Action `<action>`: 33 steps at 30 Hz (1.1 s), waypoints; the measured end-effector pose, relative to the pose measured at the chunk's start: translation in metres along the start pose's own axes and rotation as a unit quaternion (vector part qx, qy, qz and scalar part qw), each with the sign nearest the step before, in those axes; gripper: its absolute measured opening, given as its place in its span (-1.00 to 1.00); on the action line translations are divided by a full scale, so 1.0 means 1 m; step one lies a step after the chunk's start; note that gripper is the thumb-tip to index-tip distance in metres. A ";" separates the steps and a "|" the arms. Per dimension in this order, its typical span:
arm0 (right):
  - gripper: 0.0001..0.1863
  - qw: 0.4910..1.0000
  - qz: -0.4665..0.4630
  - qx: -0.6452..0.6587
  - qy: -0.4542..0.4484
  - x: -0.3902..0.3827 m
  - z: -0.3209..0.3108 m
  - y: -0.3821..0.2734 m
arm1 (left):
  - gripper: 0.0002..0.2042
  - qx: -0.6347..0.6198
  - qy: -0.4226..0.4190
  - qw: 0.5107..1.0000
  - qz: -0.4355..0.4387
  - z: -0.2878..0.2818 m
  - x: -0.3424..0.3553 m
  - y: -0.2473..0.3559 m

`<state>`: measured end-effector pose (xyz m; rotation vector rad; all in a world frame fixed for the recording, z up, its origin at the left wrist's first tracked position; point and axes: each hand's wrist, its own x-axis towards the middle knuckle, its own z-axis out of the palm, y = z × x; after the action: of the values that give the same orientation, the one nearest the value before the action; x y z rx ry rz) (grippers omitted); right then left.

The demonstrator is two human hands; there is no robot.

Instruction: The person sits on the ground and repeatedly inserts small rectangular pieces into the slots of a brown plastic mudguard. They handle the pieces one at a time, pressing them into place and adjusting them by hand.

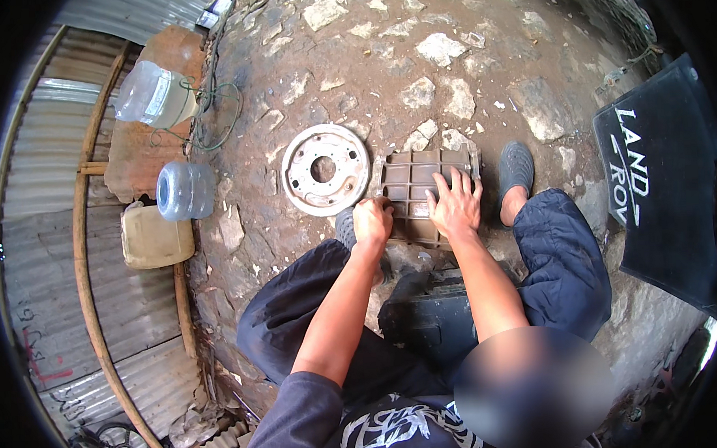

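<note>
A brown, ribbed rectangular piece lies between my feet in front of me. My left hand is closed on its left edge, with the fingertips partly hidden. My right hand rests spread on its top, fingers apart over the ribs. Just left of the piece, a round white metal disc with a central hole and smaller holes lies flat on the ground. A black, box-like object is beneath me, partly covered by my arms and legs.
Rough stone ground surrounds me. Along the left, corrugated sheets and wooden poles stand beside plastic jugs and a green cord. At the right is a black flap with white lettering.
</note>
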<state>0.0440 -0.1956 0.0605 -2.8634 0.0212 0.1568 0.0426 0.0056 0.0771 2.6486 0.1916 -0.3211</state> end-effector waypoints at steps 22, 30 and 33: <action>-0.46 1.000 -0.010 -0.001 0.028 -0.006 0.002 0.003 | -0.68 -0.262 -0.008 0.965 -0.030 -0.084 -0.048 0.070; -0.40 0.929 -0.161 -0.001 -0.334 0.077 -0.102 -0.026 | -0.66 -0.436 0.058 0.893 0.093 -0.215 -0.081 0.095; -0.43 0.930 -0.259 0.209 -0.157 0.038 -0.192 -0.076 | -0.62 -0.491 0.056 0.861 0.118 -0.255 -0.095 0.087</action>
<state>0.1046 -0.1741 0.2607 -2.2925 -0.6711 0.4367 0.0168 0.0390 0.3596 1.6390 0.0371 0.0341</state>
